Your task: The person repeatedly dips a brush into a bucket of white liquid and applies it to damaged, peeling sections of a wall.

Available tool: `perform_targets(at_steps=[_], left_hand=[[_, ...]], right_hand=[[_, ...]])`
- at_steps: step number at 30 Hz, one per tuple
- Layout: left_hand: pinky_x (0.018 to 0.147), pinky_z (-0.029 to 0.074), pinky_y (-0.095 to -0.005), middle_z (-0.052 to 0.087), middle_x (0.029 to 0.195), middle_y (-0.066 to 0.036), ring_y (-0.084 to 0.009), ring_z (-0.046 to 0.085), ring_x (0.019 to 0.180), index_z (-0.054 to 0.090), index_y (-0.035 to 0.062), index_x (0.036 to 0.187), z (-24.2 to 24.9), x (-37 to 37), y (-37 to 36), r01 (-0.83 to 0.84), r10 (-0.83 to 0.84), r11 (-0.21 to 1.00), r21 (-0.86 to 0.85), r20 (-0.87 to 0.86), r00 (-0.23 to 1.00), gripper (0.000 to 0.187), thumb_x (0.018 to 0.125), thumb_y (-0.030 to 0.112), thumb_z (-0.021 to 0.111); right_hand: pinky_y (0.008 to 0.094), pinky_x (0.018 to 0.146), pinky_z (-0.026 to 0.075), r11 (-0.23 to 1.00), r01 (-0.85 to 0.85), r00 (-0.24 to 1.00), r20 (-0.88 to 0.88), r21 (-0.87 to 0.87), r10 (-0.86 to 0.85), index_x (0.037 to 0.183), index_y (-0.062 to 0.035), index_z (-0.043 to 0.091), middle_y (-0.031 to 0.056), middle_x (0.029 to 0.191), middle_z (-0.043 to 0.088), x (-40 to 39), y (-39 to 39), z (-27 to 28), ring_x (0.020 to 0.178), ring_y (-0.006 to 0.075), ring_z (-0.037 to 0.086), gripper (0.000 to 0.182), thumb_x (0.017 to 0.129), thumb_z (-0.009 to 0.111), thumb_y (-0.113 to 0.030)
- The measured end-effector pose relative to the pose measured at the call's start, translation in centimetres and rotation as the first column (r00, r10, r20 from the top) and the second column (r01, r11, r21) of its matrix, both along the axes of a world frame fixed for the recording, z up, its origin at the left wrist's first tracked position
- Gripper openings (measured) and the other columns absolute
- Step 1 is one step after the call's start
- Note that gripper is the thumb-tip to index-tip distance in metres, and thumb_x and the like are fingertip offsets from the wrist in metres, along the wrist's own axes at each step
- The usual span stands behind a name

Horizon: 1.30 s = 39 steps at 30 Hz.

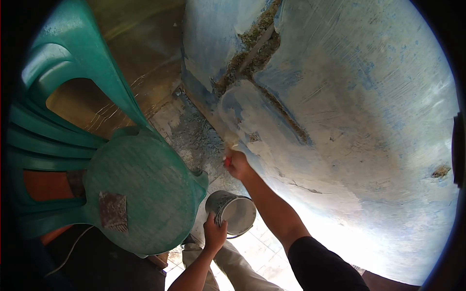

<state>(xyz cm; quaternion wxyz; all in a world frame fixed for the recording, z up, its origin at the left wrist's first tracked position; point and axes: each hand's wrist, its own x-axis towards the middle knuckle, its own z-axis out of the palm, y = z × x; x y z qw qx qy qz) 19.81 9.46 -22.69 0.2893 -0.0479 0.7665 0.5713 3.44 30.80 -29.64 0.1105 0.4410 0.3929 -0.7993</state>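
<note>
My left hand [215, 233] grips the near left side of the rim of a dark grey bucket [219, 202], which tilts so that its mouth and greyish contents show. In my right hand [238, 165] is a red-handled brush [231, 140], its pale head blurred and up against the low part of the wall. The wall [335, 160] carries faded blue paint with whitish smeared patches. A deep broken groove [259, 48] runs down it, exposing rough material and a pipe-like strip, with a thinner groove [281, 111] branching to the right.
A green plastic chair [145, 189] stands at the left, with a square brown notched piece [113, 211] on its seat. Grey rubble [196, 136] lies on the floor along the wall's foot. A thin pale cable [73, 252] hangs at the lower left.
</note>
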Motion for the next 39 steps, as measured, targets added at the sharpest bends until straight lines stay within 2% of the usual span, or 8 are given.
perform_targets(at_steps=[4, 6, 14, 21, 26, 30, 33, 39], left_hand=[[0.071, 0.049, -0.0476, 0.063, 0.083, -0.029, -0.0469, 0.065, 0.086, 0.052, -0.006, 0.095, -0.9, 0.5, 0.2, -0.016, 0.016, 1.0, 0.007, 0.017, 1.0, 0.023, 0.082, 0.008, 0.065], [0.072, 0.05, -0.0475, 0.063, 0.083, -0.029, -0.0463, 0.066, 0.086, 0.053, -0.0065, 0.096, -1.1, 0.3, 0.2, -0.025, 0.025, 1.0, 0.003, 0.009, 1.0, 0.024, 0.082, 0.008, 0.065], [0.066, 0.049, -0.047, 0.061, 0.076, -0.026, -0.0457, 0.065, 0.076, 0.052, -0.0063, 0.095, -1.8, 0.4, -0.6, -0.046, 0.046, 0.999, 0.0, -0.007, 0.999, 0.024, 0.082, 0.008, 0.065], [0.069, 0.05, -0.0456, 0.063, 0.079, -0.027, -0.0452, 0.066, 0.08, 0.053, -0.0074, 0.098, -1.8, 0.2, -0.2, -0.074, 0.073, 0.997, -0.011, -0.048, 0.996, 0.025, 0.083, 0.008, 0.065], [0.071, 0.05, -0.0463, 0.064, 0.083, -0.028, -0.0461, 0.066, 0.083, 0.053, -0.0079, 0.1, -1.4, -0.1, -0.3, -0.044, 0.045, 0.999, 0.012, -0.015, 0.999, 0.026, 0.083, 0.008, 0.064], [0.073, 0.051, -0.0465, 0.064, 0.086, -0.029, -0.0462, 0.066, 0.085, 0.054, -0.0085, 0.103, -1.9, 0.2, -0.1, -0.067, 0.068, 0.998, 0.018, -0.065, 0.996, 0.028, 0.083, 0.008, 0.065], [0.075, 0.051, -0.0461, 0.064, 0.087, -0.029, -0.0465, 0.066, 0.086, 0.054, -0.0088, 0.104, -2.1, 0.3, 0.1, -0.085, 0.085, 0.996, 0.008, -0.039, 0.996, 0.029, 0.083, 0.008, 0.065], [0.075, 0.05, -0.0469, 0.064, 0.087, -0.03, -0.0479, 0.065, 0.087, 0.053, -0.0086, 0.105, -1.6, 0.2, -0.1, -0.075, 0.075, 0.997, -0.001, -0.051, 0.996, 0.031, 0.083, 0.009, 0.065]], right_hand=[[0.028, 0.054, 0.04, 0.962, 0.24, 0.955, -0.144, -0.13, -0.258, 0.099, -0.0114, 0.051, 0.0003, 0.076, 0.051, -0.7, 1.0, -1.4, 0.066, 0.0131, 0.052, 0.011, 0.104, 0.054, -0.021], [0.0281, 0.055, 0.041, 0.981, 0.155, 0.96, -0.253, 0.113, -0.123, 0.098, -0.0112, 0.051, 0.0003, 0.076, 0.05, 0.1, -2.3, 1.4, 0.065, 0.0133, 0.051, 0.011, 0.103, 0.054, -0.02], [0.0297, 0.053, 0.039, 0.994, 0.077, 0.997, -0.014, 0.083, -0.076, 0.093, -0.0119, 0.052, 0.0005, 0.074, 0.049, -1.6, 0.7, -2.6, 0.064, 0.0151, 0.051, 0.016, 0.103, 0.055, -0.023], [0.0268, 0.052, 0.039, 0.998, 0.058, 0.957, -0.287, 0.029, -0.048, 0.093, -0.0122, 0.052, 0.0005, 0.074, 0.05, -0.4, -2.1, 1.7, 0.063, 0.0128, 0.05, 0.017, 0.104, 0.053, -0.024], [0.0287, 0.052, 0.04, 0.998, -0.041, 0.999, 0.025, 0.056, 0.039, 0.096, -0.0114, 0.053, -0.0003, 0.074, 0.049, -1.6, -0.4, -0.8, 0.061, 0.0131, 0.048, 0.011, 0.102, 0.056, -0.02], [0.0297, 0.05, 0.039, 0.985, 0.145, 0.988, 0.041, 0.093, -0.149, 0.096, -0.011, 0.053, -0.0005, 0.073, 0.048, -2.3, 0.8, -2.1, 0.058, 0.0128, 0.047, 0.012, 0.102, 0.056, -0.021], [0.0299, 0.048, 0.038, 0.96, 0.025, 0.971, -0.236, 0.28, 0.044, 0.093, -0.0093, 0.054, 0.0011, 0.07, 0.049, -0.3, -1.6, -0.3, 0.057, 0.0131, 0.049, 0.018, 0.102, 0.058, -0.025], [0.0265, 0.048, 0.035, 0.962, -0.185, 0.983, 0.031, 0.201, 0.182, 0.096, -0.0106, 0.053, 0.0001, 0.074, 0.05, -1.5, 0.4, -1.9, 0.056, 0.012, 0.045, 0.015, 0.103, 0.055, -0.023]])
